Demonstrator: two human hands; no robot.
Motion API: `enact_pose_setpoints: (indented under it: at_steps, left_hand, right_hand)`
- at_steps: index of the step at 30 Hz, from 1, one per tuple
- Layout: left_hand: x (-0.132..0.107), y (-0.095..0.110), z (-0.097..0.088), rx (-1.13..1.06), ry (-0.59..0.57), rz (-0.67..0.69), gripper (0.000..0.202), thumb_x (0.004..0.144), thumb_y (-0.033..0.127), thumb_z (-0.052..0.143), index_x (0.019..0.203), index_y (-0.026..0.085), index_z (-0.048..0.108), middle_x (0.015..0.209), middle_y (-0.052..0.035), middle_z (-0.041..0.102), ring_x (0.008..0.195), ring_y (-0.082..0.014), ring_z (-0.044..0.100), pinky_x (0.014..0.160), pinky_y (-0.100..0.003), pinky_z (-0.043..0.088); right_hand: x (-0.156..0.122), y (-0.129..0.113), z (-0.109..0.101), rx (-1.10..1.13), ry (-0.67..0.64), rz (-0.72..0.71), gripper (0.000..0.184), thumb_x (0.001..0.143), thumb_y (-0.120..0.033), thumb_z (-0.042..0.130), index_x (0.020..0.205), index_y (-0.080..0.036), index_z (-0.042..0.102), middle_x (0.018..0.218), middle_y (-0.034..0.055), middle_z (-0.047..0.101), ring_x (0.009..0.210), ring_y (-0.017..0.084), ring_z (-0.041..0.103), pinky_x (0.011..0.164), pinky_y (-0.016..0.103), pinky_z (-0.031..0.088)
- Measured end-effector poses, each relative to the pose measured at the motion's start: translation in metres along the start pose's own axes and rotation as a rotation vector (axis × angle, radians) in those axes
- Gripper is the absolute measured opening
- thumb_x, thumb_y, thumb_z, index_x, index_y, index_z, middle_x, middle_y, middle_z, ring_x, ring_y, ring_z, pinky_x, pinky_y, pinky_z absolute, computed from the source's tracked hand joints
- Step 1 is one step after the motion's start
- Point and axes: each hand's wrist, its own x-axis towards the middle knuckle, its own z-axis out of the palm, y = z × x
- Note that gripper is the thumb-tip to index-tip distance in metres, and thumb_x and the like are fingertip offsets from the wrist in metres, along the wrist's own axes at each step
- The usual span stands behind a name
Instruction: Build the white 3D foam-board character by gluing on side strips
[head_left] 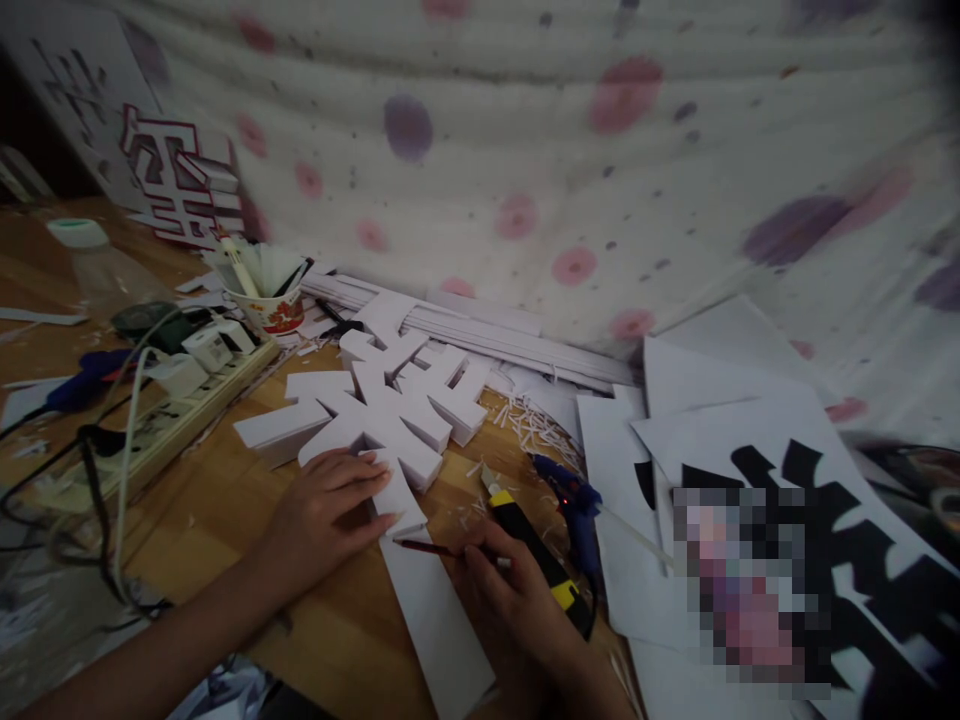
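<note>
A large white foam character lies on the wooden table. My left hand rests flat on its lower stroke, fingers stretched out, pressing it down. My right hand is closed around a thin dark red pencil, its tip near the foam's bottom end, over a long white strip that runs toward me. A yellow and black utility knife lies just beside my right hand, and a blue glue gun lies to its right.
A power strip with plugs and cables sits at the left. A cup with tools stands behind it. White sheets with black printed characters cover the right. A spotted cloth hangs behind. Paper scraps are scattered about.
</note>
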Motion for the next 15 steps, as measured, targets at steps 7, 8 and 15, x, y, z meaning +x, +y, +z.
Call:
enact_pose_setpoints:
  at_steps: [7,8,15]
  left_hand:
    - [0.001,0.0,0.002,0.009,0.053,0.048,0.03,0.075,0.033,0.067,0.103,0.023,0.063,0.098,-0.0039,0.07,0.094,-0.0221,0.064,0.084,-0.041,0.05]
    - [0.001,0.0,0.002,0.003,0.06,0.048,0.03,0.075,0.034,0.067,0.102,0.023,0.064,0.097,-0.0041,0.07,0.094,-0.0221,0.064,0.083,-0.041,0.05]
    - [-0.001,-0.002,0.003,-0.013,0.039,0.037,0.03,0.075,0.034,0.067,0.102,0.023,0.064,0.099,-0.0044,0.07,0.096,-0.0222,0.063,0.086,-0.041,0.048]
  right_hand:
    - [-0.001,0.007,-0.001,-0.034,0.033,-0.005,0.026,0.088,-0.035,0.044,0.078,-0.017,0.059,0.075,0.0024,0.059,0.073,0.014,0.053,0.066,0.024,0.043]
    - [-0.001,0.008,-0.003,-0.033,0.047,-0.002,0.027,0.088,-0.036,0.044,0.076,-0.017,0.059,0.074,0.0022,0.059,0.072,0.014,0.053,0.065,0.024,0.043]
    - [-0.003,0.011,-0.014,-0.04,0.137,0.073,0.031,0.085,-0.042,0.046,0.072,-0.017,0.058,0.068,0.0009,0.055,0.065,0.014,0.052,0.058,0.022,0.042]
